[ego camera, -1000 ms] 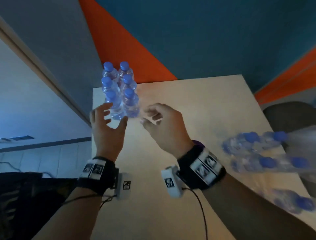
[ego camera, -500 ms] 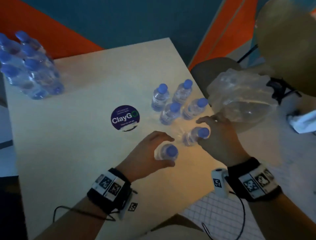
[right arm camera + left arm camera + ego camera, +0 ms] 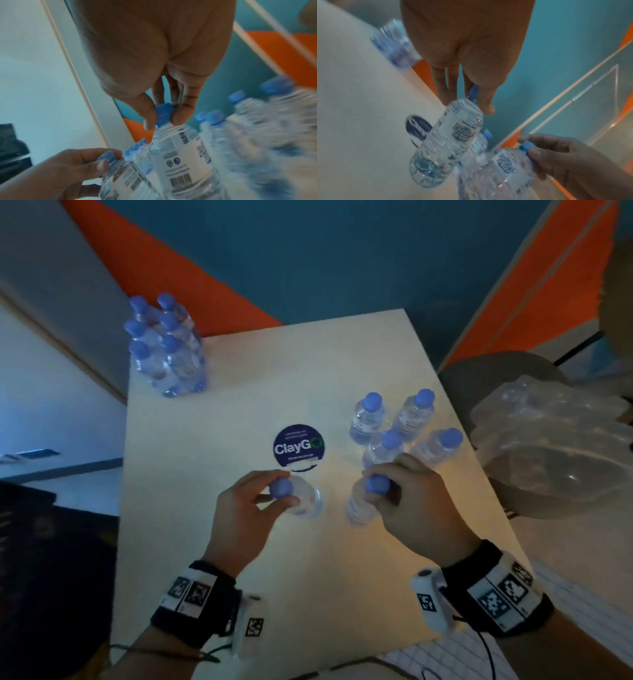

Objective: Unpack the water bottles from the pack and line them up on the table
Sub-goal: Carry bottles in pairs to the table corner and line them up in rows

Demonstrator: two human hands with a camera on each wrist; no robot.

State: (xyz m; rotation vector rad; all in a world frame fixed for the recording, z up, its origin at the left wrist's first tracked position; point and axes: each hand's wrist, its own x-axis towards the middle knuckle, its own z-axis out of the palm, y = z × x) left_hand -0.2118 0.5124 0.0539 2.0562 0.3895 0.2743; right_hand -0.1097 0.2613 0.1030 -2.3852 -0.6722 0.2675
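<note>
My left hand (image 3: 279, 491) pinches the blue cap of a clear water bottle (image 3: 308, 503) just below the round sticker; the same bottle (image 3: 453, 142) hangs tilted from my fingers in the left wrist view. With thumb and fingers, my right hand (image 3: 376, 486) pinches the cap of a second bottle (image 3: 358, 510), which shows with its label and barcode (image 3: 181, 155) in the right wrist view. Several loose bottles (image 3: 383, 450) stand upright right behind it. A wrapped pack of bottles (image 3: 164, 347) stands at the table's far left corner. Whether the held bottles touch the table (image 3: 205, 542) I cannot tell.
A dark round ClayGo sticker (image 3: 298, 450) sits mid-table. Crumpled empty plastic wrap (image 3: 555, 446) lies on a chair off the table's right edge. Orange and teal walls lie behind the table's far edge.
One second ago both hands were at the wrapped pack. Since half a second ago, both hands have carried their bottles by the caps leftward, away from the standing group and toward the sticker.
</note>
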